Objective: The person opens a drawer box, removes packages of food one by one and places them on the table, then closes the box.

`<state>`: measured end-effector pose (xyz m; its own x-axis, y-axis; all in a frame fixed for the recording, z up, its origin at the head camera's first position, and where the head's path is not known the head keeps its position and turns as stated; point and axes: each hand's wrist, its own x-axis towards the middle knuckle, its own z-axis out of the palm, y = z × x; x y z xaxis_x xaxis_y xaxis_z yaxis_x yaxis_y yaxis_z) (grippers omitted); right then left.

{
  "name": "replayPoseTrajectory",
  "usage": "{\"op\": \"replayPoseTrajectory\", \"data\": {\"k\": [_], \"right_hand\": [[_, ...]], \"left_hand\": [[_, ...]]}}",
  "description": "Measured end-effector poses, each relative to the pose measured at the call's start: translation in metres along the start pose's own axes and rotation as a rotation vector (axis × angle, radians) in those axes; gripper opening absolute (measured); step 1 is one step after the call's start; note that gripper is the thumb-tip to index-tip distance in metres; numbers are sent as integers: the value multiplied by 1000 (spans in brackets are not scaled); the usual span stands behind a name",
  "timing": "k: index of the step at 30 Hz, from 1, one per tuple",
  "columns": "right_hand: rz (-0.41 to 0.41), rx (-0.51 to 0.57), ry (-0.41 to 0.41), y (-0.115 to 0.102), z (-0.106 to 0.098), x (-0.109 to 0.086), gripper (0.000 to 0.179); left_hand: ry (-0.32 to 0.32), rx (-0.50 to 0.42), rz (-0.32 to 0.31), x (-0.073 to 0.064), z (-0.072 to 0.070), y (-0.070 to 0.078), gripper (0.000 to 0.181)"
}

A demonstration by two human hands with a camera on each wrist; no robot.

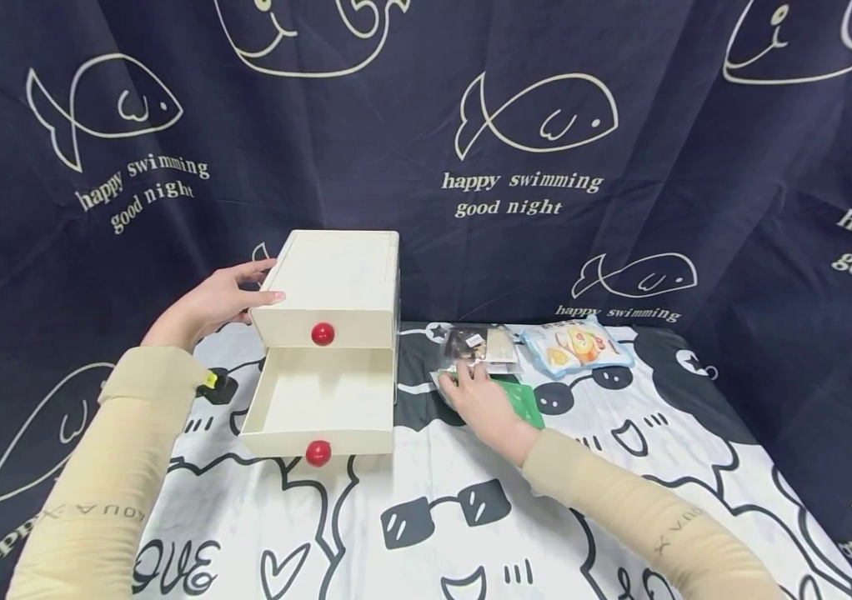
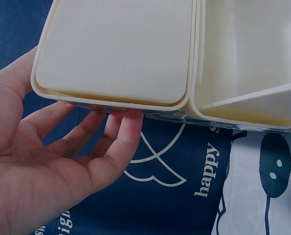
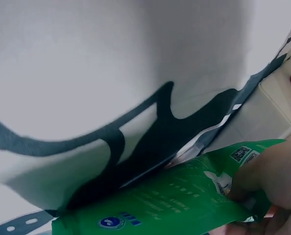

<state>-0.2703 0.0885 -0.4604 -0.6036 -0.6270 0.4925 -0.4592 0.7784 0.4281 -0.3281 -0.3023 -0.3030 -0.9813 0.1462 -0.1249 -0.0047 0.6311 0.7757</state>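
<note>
Toward the table's (image 1: 366, 517) far edge, the right hand (image 1: 489, 408) pinches the green bag (image 1: 525, 404); the left hand (image 1: 218, 302), fingers relaxed, touches the cabinet (image 1: 336, 271). Advised: firm pinch, cabinet braced.

One cabinet (image 1: 343, 267), two drawers (image 1: 276, 442), two red knobs (image 1: 323, 334) and three packets (image 1: 523, 402) show.
</note>
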Motion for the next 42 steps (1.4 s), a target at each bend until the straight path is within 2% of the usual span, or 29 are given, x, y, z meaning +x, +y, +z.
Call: {"op": "replayPoseTrajectory", "data": {"k": [4,13,16,29,36,42], "right_hand": [[0,31,-26,-1,3,-1,27],[-14,94,-172,-4,2,-3,28],[-19,121,-193,-6,2,-4,27],[-29,195,-193,-7,7,-8,20],[-41,173,-170,-11,8,-9,23],[-49,198,-183,-11,4,-10,22]], "left_hand": [[-2,-12,-9,0,1,-1,94],[2,-11,-9,0,1,0,95],[0,-10,-8,0,1,1,94],[-6,-13,3,-1,-1,0,94],[-1,-13,1,-1,-1,0,94],[1,-15,-7,0,0,1,94]]}}
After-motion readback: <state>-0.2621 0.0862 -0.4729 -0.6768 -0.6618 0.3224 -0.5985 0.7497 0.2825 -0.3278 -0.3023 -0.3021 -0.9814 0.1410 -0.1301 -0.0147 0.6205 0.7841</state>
